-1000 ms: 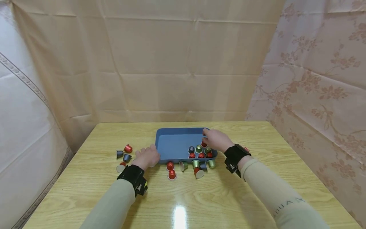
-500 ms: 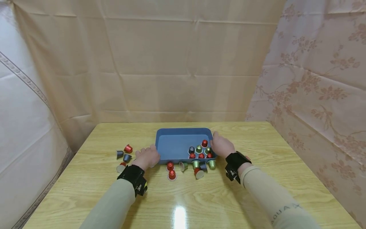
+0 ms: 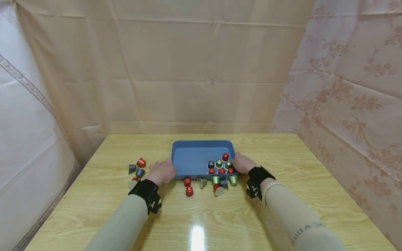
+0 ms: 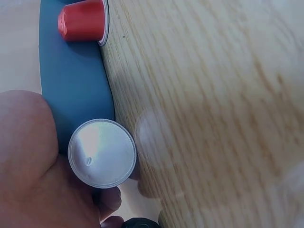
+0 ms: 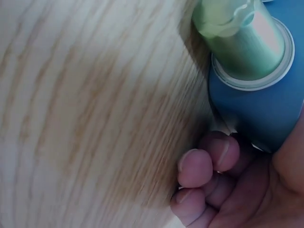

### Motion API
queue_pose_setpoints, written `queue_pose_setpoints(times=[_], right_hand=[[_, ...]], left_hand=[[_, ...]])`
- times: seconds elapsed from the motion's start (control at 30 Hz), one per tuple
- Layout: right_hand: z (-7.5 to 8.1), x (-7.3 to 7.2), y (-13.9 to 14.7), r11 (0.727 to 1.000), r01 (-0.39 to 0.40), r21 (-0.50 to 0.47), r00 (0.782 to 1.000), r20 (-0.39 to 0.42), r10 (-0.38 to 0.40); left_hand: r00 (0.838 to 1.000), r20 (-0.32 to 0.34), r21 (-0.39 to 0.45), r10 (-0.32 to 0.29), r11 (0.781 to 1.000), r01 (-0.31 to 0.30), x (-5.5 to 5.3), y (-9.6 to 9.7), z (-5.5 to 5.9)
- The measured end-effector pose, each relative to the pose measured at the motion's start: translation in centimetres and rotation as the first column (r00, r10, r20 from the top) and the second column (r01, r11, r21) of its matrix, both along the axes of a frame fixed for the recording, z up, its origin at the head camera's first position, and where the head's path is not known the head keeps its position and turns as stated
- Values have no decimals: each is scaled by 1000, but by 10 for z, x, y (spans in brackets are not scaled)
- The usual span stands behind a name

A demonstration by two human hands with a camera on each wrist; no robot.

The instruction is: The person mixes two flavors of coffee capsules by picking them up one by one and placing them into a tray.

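A blue tray (image 3: 192, 158) lies near the table's middle, with several red, green and dark blue coffee capsules (image 3: 218, 164) standing lid-down in its right part. My left hand (image 3: 162, 171) grips the tray's left front corner. Close by its curled fingers, a capsule shows its silver foil lid (image 4: 101, 153) in the left wrist view. At the opposite corner my right hand (image 3: 244, 164) holds the tray, fingers (image 5: 195, 168) curled low against the table and thumb over the wall. A green capsule (image 5: 249, 50) stands beside that wall in the right wrist view.
Along the tray's front lie more capsules, among them two red ones (image 3: 189, 191), a tipped green one (image 3: 202, 182) and a tipped red one (image 3: 218, 190). Left of my left hand is a loose group of capsules (image 3: 140, 172). Behind the wooden table (image 3: 267, 223) hang cloth curtains (image 3: 201, 69).
My right hand has left the red capsule at the back of the group inside the tray. It has moved right and down onto the tray's right edge. My left hand stays put.
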State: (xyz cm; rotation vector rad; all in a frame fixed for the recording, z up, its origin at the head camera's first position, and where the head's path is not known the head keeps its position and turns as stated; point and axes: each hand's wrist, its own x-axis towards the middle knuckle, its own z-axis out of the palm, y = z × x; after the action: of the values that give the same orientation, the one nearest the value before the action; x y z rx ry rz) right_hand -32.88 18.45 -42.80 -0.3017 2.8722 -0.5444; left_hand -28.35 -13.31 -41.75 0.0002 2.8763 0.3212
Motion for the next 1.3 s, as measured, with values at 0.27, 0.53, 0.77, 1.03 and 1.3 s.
queue_pose_setpoints(times=[0.27,0.53,0.77,1.03,1.3], right_hand=[[0,0,1,999,34,-41,998,62,-32],[2,4,-3,995,-48,83,998,-26,50],[1,6,-3,995,-41,90,998,-34,44],[-1,5,-4,965,-102,241,986,-107,131],[-1,3,-7,977,-57,206,993,-88,76]], left_hand=[[1000,-9,-1,-10,1000,10,-1,1,2],[999,-38,-8,-17,1000,17,0,-2,1],[986,-163,3,-43,999,44,-1,-10,11],[963,-259,-22,-68,998,65,-2,-33,34],[954,-290,-25,-73,997,69,-5,-71,54]])
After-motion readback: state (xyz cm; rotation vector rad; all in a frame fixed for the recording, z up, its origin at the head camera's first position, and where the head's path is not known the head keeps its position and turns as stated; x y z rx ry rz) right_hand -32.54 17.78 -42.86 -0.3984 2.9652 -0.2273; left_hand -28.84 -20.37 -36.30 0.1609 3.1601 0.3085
